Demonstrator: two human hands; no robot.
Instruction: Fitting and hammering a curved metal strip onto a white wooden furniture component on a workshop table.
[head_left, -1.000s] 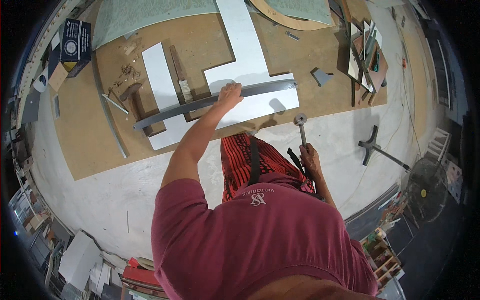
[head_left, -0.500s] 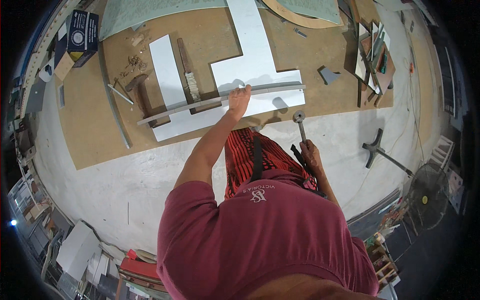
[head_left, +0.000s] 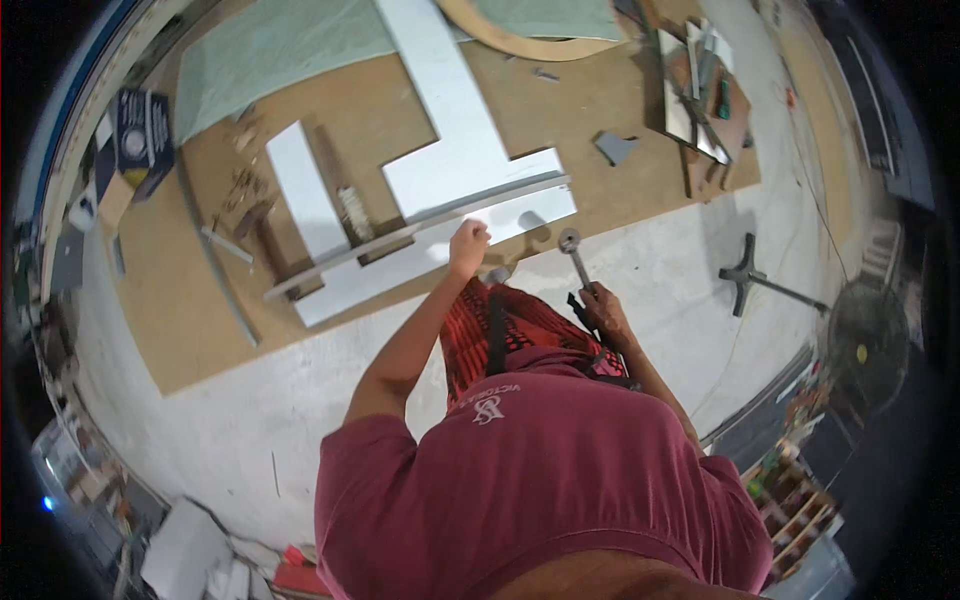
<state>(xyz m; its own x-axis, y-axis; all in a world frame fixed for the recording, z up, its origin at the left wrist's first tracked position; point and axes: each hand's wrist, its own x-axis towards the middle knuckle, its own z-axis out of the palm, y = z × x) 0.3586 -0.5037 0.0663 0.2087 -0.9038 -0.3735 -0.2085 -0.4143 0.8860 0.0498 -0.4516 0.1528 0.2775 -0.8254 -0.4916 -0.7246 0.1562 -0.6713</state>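
A long, thin, slightly curved grey strip [head_left: 420, 227] stands on edge across a flat white cut-out panel [head_left: 455, 165], just beyond the fingers of our left hand [head_left: 470, 240]. Those fingers are curled in; we cannot tell whether they touch the strip. Our right hand [head_left: 602, 308] grips the handle of a grey hammer-like tool with a round head [head_left: 569, 240].

Left of the left fingers, in the panel's notch, we see a brown stick with a pale wrapped section [head_left: 352, 212], its near end close against the strip. Farther left lies a blurred brown tool with a curved head [head_left: 255, 215]. Beyond the right fingers we have a small grey angular scrap [head_left: 615, 148] and, well past it, a heap of mixed offcuts [head_left: 715, 110].

All this rests on a broad brown board [head_left: 610, 190]; a pale green sheet [head_left: 290, 60] covers its side farthest from our fingers. Nearer us is smooth whitish floor [head_left: 300, 440], with a dark standing fan [head_left: 862, 345] well right of the right fingers.
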